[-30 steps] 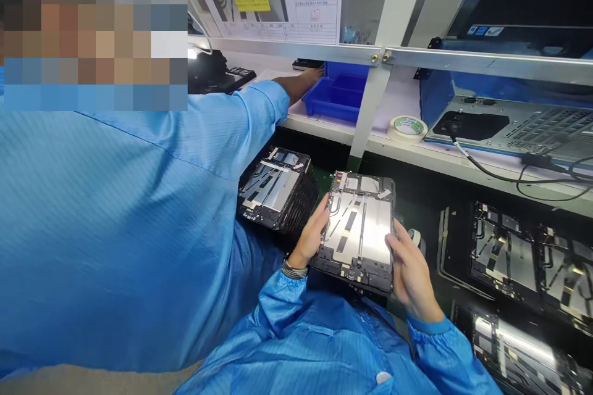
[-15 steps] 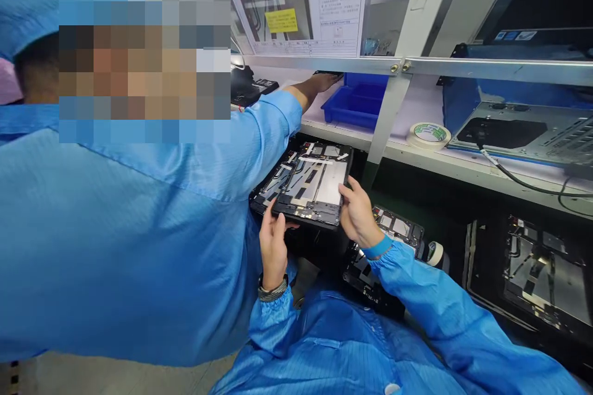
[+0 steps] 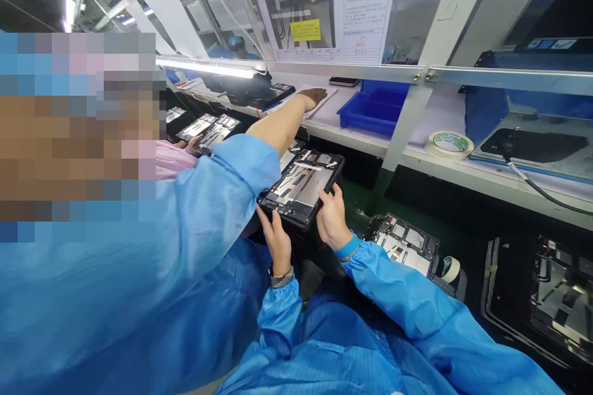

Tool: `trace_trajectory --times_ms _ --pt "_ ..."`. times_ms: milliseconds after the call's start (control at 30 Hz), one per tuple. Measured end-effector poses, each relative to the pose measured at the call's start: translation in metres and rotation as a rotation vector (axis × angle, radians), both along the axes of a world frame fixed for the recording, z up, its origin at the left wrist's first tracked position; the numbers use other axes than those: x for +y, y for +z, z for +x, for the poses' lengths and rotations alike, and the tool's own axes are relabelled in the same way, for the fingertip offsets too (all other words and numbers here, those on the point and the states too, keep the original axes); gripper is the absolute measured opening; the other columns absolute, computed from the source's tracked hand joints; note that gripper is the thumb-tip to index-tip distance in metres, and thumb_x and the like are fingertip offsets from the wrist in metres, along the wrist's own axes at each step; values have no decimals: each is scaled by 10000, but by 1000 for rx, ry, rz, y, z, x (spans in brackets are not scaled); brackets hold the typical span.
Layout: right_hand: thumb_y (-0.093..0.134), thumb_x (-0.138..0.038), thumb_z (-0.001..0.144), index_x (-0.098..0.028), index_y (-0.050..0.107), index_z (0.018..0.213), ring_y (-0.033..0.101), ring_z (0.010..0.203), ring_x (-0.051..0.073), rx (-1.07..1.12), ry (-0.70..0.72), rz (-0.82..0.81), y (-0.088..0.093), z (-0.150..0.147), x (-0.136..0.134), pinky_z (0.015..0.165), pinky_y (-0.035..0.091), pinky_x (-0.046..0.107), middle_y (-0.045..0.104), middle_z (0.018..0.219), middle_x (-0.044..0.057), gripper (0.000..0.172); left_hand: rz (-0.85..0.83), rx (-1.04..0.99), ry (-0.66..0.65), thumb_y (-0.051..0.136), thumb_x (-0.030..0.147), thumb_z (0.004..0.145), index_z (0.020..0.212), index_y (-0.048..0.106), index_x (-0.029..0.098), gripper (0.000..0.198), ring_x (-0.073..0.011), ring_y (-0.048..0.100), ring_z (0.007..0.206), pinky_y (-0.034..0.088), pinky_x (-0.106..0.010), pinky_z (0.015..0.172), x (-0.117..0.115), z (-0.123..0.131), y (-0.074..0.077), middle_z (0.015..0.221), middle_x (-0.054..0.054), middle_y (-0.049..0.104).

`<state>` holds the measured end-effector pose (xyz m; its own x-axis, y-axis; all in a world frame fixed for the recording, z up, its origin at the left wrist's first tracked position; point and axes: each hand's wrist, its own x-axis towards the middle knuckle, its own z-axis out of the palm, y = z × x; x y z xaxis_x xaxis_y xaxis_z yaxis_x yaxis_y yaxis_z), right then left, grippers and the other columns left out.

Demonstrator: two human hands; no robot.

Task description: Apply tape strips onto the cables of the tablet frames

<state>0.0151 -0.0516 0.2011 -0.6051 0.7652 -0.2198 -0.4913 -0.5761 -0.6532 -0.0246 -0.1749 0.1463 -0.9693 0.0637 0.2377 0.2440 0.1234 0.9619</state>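
Still left hand (image 3: 279, 242) and right hand (image 3: 332, 223) hold the tablet (image 3: 302, 187) — seemingly lower.

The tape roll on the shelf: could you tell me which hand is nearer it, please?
Right. The right hand holds the open tablet at its right edge, below-left of the tape roll; the left hand holds its left corner, farther.

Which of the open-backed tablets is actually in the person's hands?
The centre tablet, gripped at its near edge by the left hand and right hand. The tablet to its right lies untouched.
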Motion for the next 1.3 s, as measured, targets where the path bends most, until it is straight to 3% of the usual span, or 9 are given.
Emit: trace_trajectory --times_ms 100,200,300,400,667,833,967,1133,1300 --pt "757 -358 767 -294 465 1343 690 1167 215 -51 61 38 -2 -1 0 1069 551 438 722 1242 34 649 70 -32 15 480 541 1058 1710 232 193 779 -215 171 1665 135 -363 1362 4 -12 -6 1797 -75 183" --pt "798 -344 687 -265 529 1270 694 975 207 -231 164 133 -2 8 9 863 597 354 716 1014 0 647 127 -34 3 471 475 1060 1708 224 176 755 -201 155 1669 102 -352 1366 5 -16 -9 1800 -72 172" --pt "801 -347 632 -226 610 1036 632 796 184 -406 267 327 -6 15 28 631 526 274 643 830 -16 463 155 -29 -43 453 396 1059 1708 215 147 735 -197 137 1672 83 -315 1364 4 -18 -11 1801 -85 156" --pt "799 -382 602 -195 626 870 569 731 154 -542 314 483 -11 15 46 521 394 234 627 824 7 370 193 -2 -38 411 382 1069 1720 181 135 733 -190 101 1677 59 -272 1353 5 -20 -14 1805 -91 122" --pt "809 -476 640 -204 657 898 579 819 186 -689 443 655 -13 31 50 596 407 287 657 929 31 404 210 29 11 288 555 1088 1723 37 75 835 -185 -8 1681 24 -263 1338 18 -11 -19 1810 -134 3" --pt "851 -542 619 -212 621 845 595 842 205 -661 452 700 -24 29 48 622 426 309 656 906 29 461 197 -23 9 216 622 1069 1730 -35 174 837 -164 -80 1676 -45 -347 1362 22 -8 -13 1816 -56 -64" --pt "887 -527 595 -214 640 1048 596 815 190 -629 376 677 -33 29 45 621 439 307 656 953 17 603 188 23 27 219 637 1063 1735 8 184 836 -163 -36 1680 -23 -344 1363 19 -6 -9 1819 -57 -20" --pt "883 -463 604 -193 590 1348 608 835 187 -635 369 694 -28 30 41 638 486 301 645 1062 36 844 181 27 49 260 643 1063 1736 44 198 835 -176 4 1682 1 -339 1360 18 -8 -11 1819 -59 21" --pt "844 -444 618 -140 542 1471 609 837 200 -607 301 591 -20 31 32 640 484 292 640 952 13 954 196 22 58 322 653 1054 1722 127 173 846 -190 79 1679 51 -354 1358 19 -8 -10 1812 -107 74"
